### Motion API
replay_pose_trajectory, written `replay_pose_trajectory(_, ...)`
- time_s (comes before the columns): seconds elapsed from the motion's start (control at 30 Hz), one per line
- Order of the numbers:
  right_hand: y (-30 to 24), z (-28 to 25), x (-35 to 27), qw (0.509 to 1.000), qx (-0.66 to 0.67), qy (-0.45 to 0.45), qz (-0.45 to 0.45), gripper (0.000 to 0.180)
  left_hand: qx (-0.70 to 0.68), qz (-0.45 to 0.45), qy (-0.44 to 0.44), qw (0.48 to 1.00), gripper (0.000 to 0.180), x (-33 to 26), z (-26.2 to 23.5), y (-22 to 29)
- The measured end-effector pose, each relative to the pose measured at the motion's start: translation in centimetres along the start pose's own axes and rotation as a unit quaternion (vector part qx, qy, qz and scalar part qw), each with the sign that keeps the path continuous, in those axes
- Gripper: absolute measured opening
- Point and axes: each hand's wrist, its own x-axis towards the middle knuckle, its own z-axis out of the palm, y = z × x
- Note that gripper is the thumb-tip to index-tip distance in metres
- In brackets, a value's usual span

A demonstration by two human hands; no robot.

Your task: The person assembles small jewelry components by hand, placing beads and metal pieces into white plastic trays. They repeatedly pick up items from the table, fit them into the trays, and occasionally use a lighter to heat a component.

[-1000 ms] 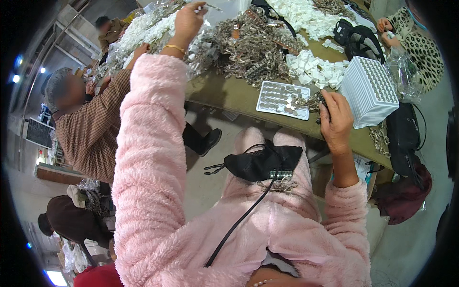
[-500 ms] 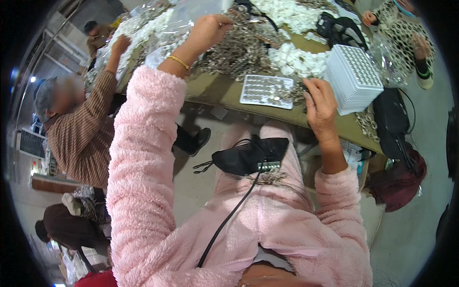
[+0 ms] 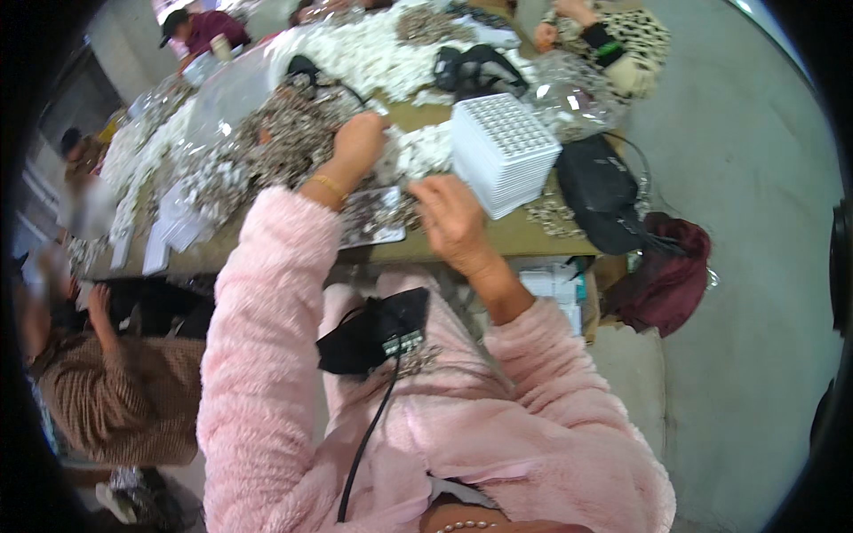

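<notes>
My left hand (image 3: 358, 147) is over the near edge of a heap of small metal parts (image 3: 289, 133), just beyond a shallow white tray (image 3: 397, 234). Its fingers curl together, and what they hold, if anything, is hidden. Small metal pieces lie across the tray, which my left forearm partly covers. At the tray's right end, my right hand (image 3: 453, 222) has its bent fingers closed around a cluster of small metal parts (image 3: 407, 211). Small white pieces (image 3: 425, 149) lie between my hands and a tall stack of white trays (image 3: 502, 151).
Large piles of white pieces (image 3: 355, 53) cover the far table. A black bag (image 3: 600, 191) and dark red cloth (image 3: 662, 275) are at the right. A black pouch with a cable (image 3: 378, 333) rests on my lap. Other people sit left and beyond, including one in a brown sweater (image 3: 133, 391).
My left hand has come from over the metal heap down toward the tray, closer to my right hand. The whole view has shifted, bringing more of the right-hand floor into sight.
</notes>
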Motion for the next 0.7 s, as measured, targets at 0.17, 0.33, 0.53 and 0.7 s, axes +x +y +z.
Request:
replay_pose_trajectory(0.17, -0.4, -0.3, 0.1, 1.000, 0.019, 0.009, 0.015, 0.038, -0.124, 0.033, 0.156, 0.979, 0.036, -1.0, -2.0, 0.1)
replay_pose_trajectory(0.33, -0.9, -0.5, 0.5, 0.999, 0.014, 0.033, 0.018, 0.038, -0.226, 0.013, 0.241, 0.944, 0.034, -4.6, -5.4, 2.7)
replay_pose_trajectory(0.53, -5.3, -3.2, 0.6, 0.982, 0.172, -0.016, 0.073, 0.032, -0.346, -0.030, 0.184, 0.920, 0.048, -15.3, -8.0, 6.8)
replay_pose_trajectory(0.7, -10.8, -4.1, -1.7, 0.881, 0.398, -0.214, 0.142, 0.027, -0.660, -0.181, 0.162, 0.711, 0.040, -23.5, -6.6, 10.4)
